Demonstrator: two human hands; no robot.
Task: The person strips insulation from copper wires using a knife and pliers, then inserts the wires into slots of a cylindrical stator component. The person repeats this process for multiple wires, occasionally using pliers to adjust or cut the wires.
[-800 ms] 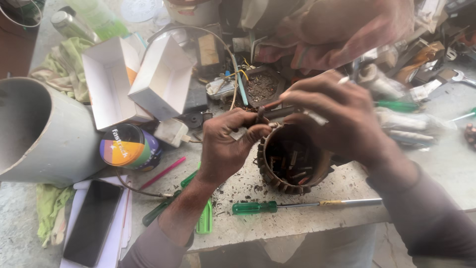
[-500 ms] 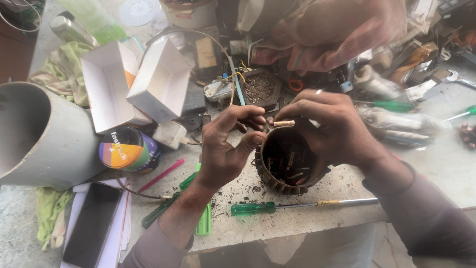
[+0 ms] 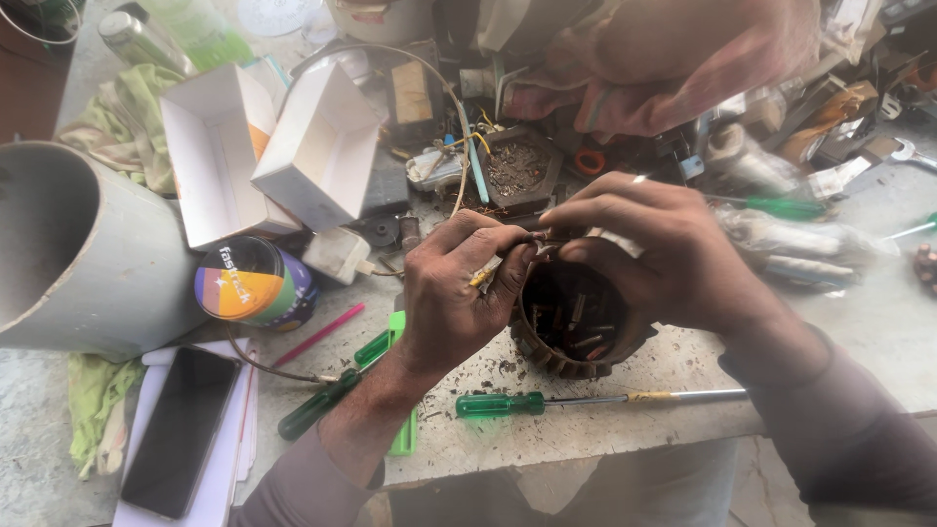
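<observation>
Left hand (image 3: pixel 459 293): its grip is closing thumb against fingers on something small and thin at the top rim of the stator (image 3: pixel 576 317); what it is pinching is too small to tell.
Right hand (image 3: pixel 664 254): it is curling over the far side of the stator, fingertips meeting the left grip at the rim; the fingers are bent and closing on the rim, though whether they are pinching the same small piece cannot be told.
Stator: a round, dark, ribbed ring, it is sitting on the surface (image 3: pixel 878 342) directly under both grips, its open hollow facing up and showing windings inside.
Screwdriver (image 3: pixel 595 400): green-handled, it is lying flat just below the stator, nearer the person than the grips, touching neither hand.
Second screwdriver (image 3: pixel 332 395): dark green, it is lying left of the left wrist, beside a bright green strip (image 3: pixel 400 429).
Tape roll (image 3: pixel 254 283): it is sitting well left of the left grip, against a grey pipe (image 3: pixel 88 254).
Phone (image 3: pixel 181 429): it is lying on white paper, down and left of the grips.
White boxes (image 3: pixel 273 156): two are standing open, up and left of the grips.
</observation>
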